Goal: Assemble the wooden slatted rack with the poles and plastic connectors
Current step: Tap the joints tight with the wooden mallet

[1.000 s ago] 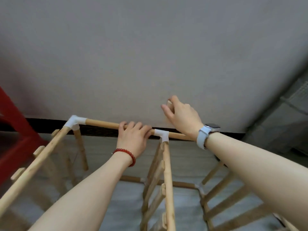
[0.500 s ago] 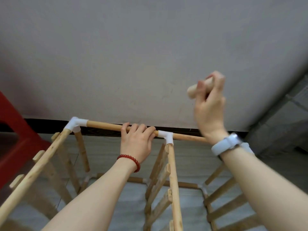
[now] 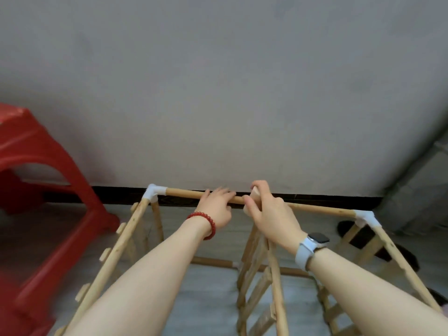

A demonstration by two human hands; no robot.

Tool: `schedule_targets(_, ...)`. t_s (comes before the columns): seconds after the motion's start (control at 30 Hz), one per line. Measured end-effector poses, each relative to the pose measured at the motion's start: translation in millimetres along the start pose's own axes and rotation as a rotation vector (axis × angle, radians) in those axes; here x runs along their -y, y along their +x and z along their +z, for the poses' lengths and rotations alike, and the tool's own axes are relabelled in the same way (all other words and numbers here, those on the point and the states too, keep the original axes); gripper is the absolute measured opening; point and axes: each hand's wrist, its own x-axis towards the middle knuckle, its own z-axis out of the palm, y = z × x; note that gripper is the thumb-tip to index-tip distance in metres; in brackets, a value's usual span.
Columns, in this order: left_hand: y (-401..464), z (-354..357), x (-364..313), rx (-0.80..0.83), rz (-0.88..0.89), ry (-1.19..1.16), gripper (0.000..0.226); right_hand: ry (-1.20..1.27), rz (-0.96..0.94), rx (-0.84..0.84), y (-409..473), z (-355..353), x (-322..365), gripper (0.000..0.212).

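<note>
A red plastic stool (image 3: 46, 190) stands on the floor at the far left, close to the grey wall (image 3: 218, 93). Just right of it the wooden slatted rack (image 3: 121, 251) begins: its left side rail runs from the near foreground up to a white plastic corner connector (image 3: 154, 192), with short slat ends sticking out along the rail. From that connector the top back pole (image 3: 184, 192) runs rightward along the line of the black skirting.

The left hand (image 3: 217, 207), with a red bead bracelet (image 3: 204, 220) at the wrist, rests on this pole near its middle, fingers curled over it in a grip; the fingertips are a little blurred. Just beside it, the right hand (image 3: 269, 214) is closed around a short wooden piece (image 3: 255, 198), whose pale rounded end shows between thumb and fingers right at the pole, above the middle slatted panel (image 3: 264, 275). The joint underneath is hidden by the hand, so whether the piece touches the pole cannot be told. A light blue watch (image 3: 311, 246) sits on the right wrist.

Further right the pole carries on to a second white corner connector (image 3: 364, 218), from which the right side rail (image 3: 400, 263) slopes down toward the near right corner. Lower poles link the panels near the pale floor (image 3: 211, 299). A dark object (image 3: 363, 236) lies on the floor behind the right rail, too unclear to name.
</note>
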Motion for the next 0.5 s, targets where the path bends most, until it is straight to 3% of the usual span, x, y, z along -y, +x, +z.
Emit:
schedule_targets(0.1, -44.6, -21.2, 17.0, -0.03, -0.072, -0.009, 0.042, 0.167, 0.107, 0.022, -32.1, -9.7, 18.4, 0.036)
schedule_targets(0.27, -161.8, -43.9, 70.7, 0.057, -0.242, 0.189, 0.047, 0.029, 0.065, 0.173, -110.9, -24.9, 32.2, 0.03)
schedule_targets(0.37, -213.5, -48.4, 92.5, 0.17, -0.323, 0.147, 0.051, -0.048, -0.007, 0.219, -149.5, -27.2, 44.0, 0.031)
schedule_targets(0.5, -248.9, -43.5, 82.8, -0.065, -0.3, -0.164, 0.05, -0.109, -0.251, 0.239, -200.1, -20.2, 60.4, 0.046)
